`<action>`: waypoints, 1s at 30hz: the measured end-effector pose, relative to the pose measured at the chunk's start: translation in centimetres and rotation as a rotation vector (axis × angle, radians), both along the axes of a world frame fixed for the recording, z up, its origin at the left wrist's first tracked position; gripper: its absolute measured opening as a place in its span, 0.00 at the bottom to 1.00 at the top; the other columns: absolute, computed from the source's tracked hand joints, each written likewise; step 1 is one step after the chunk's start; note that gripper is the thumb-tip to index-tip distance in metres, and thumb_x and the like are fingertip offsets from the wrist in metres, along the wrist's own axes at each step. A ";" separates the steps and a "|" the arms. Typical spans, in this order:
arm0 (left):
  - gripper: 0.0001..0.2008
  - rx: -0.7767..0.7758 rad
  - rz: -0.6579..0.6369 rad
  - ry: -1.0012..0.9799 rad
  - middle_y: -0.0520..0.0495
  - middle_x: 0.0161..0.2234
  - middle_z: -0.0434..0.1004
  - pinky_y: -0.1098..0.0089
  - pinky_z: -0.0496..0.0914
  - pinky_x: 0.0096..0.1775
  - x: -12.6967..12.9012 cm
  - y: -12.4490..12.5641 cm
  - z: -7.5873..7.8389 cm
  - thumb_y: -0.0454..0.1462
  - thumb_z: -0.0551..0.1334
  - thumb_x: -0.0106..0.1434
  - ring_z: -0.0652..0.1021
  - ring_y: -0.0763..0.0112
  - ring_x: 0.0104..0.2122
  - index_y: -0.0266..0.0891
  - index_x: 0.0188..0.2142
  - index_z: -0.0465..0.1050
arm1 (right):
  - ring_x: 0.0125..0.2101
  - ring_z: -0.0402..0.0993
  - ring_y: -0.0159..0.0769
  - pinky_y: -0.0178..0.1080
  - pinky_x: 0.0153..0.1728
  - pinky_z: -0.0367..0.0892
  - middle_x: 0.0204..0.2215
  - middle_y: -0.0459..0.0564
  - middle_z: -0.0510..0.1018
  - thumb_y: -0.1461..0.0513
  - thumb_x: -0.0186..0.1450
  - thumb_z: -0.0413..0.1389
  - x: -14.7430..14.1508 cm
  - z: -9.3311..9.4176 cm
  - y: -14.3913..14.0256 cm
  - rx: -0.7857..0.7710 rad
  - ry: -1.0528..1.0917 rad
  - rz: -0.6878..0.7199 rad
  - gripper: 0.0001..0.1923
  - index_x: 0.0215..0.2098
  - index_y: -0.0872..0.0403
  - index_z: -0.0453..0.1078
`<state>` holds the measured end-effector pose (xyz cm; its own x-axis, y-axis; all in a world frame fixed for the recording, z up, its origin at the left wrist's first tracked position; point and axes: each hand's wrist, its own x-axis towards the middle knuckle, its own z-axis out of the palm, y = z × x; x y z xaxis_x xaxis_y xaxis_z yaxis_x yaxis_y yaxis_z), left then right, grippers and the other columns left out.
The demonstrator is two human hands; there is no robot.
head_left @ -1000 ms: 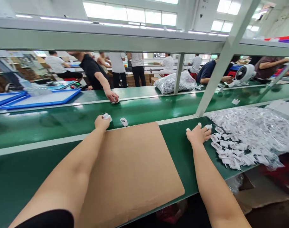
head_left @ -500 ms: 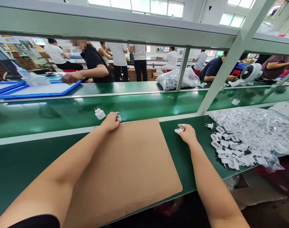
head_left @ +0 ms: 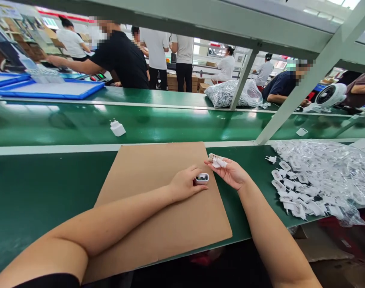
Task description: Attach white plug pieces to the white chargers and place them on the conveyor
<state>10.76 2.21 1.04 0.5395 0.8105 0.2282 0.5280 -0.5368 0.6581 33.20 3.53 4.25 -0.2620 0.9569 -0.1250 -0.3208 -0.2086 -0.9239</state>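
Observation:
My left hand [head_left: 187, 183] is closed around a white charger housing [head_left: 202, 182], its open end showing dark parts inside. It rests over the right part of a brown cardboard sheet [head_left: 158, 224]. Just to the right, my right hand [head_left: 230, 171] pinches a small white plug cover [head_left: 218, 162] near the sheet's edge; the fingertips look covered in something pale. The two pieces are close but apart. Many loose white plug covers [head_left: 293, 192] lie to the right, spilling from a clear plastic bag [head_left: 335, 168].
A white charger [head_left: 118, 128] lies on the green conveyor belt [head_left: 164, 124], and a white piece [head_left: 301, 132] lies farther right. A slanted metal post [head_left: 278, 108] stands beyond my right hand. Across the belt, co-workers sit near blue-rimmed trays [head_left: 59, 89] and a fan [head_left: 329, 95].
My left hand has brought the charger housing from the belt's edge right and nearer, over the cardboard. My right hand has moved slightly left with the plug cover, turning palm up.

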 end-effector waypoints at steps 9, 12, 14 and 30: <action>0.13 -0.029 -0.052 -0.154 0.48 0.38 0.75 0.68 0.70 0.35 -0.9 0.4 -0.8 0.43 0.66 0.65 0.75 0.69 0.32 0.40 0.46 0.77 | 0.33 0.82 0.38 0.43 0.44 0.80 0.30 0.45 0.83 0.54 0.43 0.79 -1.3 -0.8 0.0 0.146 -0.278 -0.325 0.24 0.33 0.52 0.76; 0.15 -0.073 -0.034 -0.191 0.47 0.38 0.75 0.68 0.70 0.34 -0.8 0.8 -1.0 0.45 0.70 0.61 0.74 0.69 0.32 0.39 0.44 0.79 | 0.34 0.82 0.40 0.45 0.43 0.79 0.33 0.48 0.84 0.55 0.46 0.78 -2.1 -0.8 -0.7 0.288 -0.354 -0.365 0.23 0.36 0.51 0.77; 0.15 -0.112 -0.027 -0.214 0.47 0.37 0.75 0.68 0.70 0.34 -0.8 1.1 -1.1 0.45 0.71 0.60 0.74 0.69 0.32 0.39 0.41 0.80 | 0.39 0.83 0.43 0.47 0.46 0.79 0.37 0.49 0.85 0.55 0.50 0.76 -2.9 -0.5 -1.5 0.349 -0.354 -0.287 0.20 0.37 0.50 0.78; 0.09 -0.265 -0.029 -0.348 0.48 0.35 0.75 0.71 0.67 0.31 -0.8 1.2 -0.8 0.42 0.72 0.58 0.72 0.73 0.29 0.38 0.32 0.81 | 0.45 0.84 0.46 0.49 0.53 0.76 0.43 0.49 0.87 0.55 0.63 0.66 -3.8 -0.4 -2.7 0.530 -0.707 -0.036 0.10 0.43 0.47 0.80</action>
<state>9.96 3.42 0.26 0.4902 0.8514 0.1864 0.2374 -0.3362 0.9114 29.36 0.87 3.81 -0.2598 0.9413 0.2155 0.3644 0.3022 -0.8808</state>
